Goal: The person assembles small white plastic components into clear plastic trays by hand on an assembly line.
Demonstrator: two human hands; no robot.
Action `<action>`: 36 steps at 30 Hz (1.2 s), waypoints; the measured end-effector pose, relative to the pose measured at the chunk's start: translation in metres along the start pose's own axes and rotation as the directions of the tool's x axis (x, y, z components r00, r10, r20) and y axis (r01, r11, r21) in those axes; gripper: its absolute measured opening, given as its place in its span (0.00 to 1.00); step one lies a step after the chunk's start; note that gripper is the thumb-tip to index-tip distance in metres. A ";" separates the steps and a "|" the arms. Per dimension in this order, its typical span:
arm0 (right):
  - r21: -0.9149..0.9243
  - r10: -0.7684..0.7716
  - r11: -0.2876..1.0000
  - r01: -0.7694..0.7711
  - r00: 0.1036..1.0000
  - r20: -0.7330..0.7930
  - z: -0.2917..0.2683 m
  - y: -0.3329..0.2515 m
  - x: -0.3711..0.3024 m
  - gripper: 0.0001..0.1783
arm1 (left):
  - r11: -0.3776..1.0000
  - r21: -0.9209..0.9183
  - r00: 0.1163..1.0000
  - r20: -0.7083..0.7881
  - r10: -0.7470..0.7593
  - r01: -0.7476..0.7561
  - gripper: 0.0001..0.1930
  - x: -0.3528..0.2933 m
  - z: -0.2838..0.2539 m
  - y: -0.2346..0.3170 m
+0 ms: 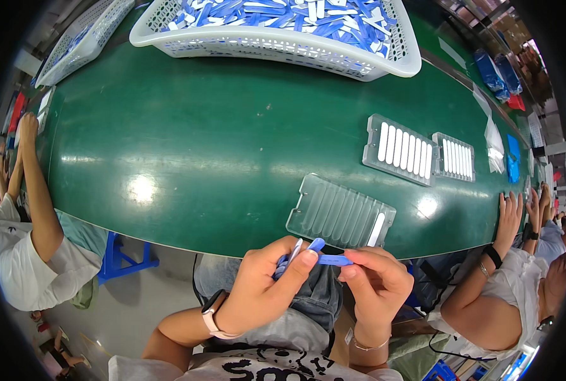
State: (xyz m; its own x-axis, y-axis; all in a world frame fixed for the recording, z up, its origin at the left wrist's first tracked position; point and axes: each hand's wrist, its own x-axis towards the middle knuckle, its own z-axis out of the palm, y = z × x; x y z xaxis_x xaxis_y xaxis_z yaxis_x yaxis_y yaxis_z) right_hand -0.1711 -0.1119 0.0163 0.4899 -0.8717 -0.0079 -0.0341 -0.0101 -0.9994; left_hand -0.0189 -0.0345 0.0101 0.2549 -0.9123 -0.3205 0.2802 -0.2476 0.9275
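Observation:
My left hand [263,286] is closed around several small flat blue and white sticks with rounded ends. One blue stick [335,260] lies crosswise between my two hands, and the thumb and fingers of my right hand [378,279] pinch its right end. Just beyond my hands, on the green table, lies a clear plastic tray [334,209] with long rounded slots. A single white stick [376,230] sits in its rightmost slot; the other slots look bare.
Two clear trays [373,152] filled with white sticks lie farther right. A white perforated basket [276,46] heaped with blue and white sticks stands at the far edge, another basket [83,47] far left. People sit at the left and right, a person's hand [509,216] resting on the table [188,133].

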 end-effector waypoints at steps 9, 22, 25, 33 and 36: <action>0.168 0.037 0.986 0.015 0.953 -0.302 -0.012 0.000 0.001 0.07 | 0.954 0.270 0.991 0.069 0.117 -0.131 0.09 0.002 0.004 0.009; -0.048 -0.140 0.990 0.134 0.974 -0.179 -0.034 -0.007 0.012 0.07 | 0.997 0.079 1.000 -0.009 0.005 -0.005 0.10 0.000 -0.006 0.008; -0.128 -0.140 0.984 0.122 0.980 -0.144 -0.038 -0.008 0.015 0.06 | 0.995 0.094 1.000 0.007 0.024 -0.024 0.12 -0.001 -0.010 0.005; -0.563 -0.123 0.803 0.194 0.979 0.163 -0.055 -0.023 0.056 0.06 | 0.994 0.103 0.999 0.030 0.023 -0.026 0.12 -0.003 -0.013 0.007; -0.657 -0.186 0.668 0.351 0.933 0.309 -0.051 -0.022 0.074 0.07 | 0.991 0.128 0.999 0.043 0.030 -0.035 0.12 -0.003 -0.013 0.009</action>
State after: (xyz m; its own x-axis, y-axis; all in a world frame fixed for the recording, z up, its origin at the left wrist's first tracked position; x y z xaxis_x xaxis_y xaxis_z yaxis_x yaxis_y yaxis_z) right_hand -0.1785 -0.2015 0.0392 0.7322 -0.6600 0.1681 -0.4230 -0.6342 -0.6472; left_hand -0.0049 -0.0291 0.0166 0.2227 -0.9326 -0.2839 0.1503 -0.2548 0.9552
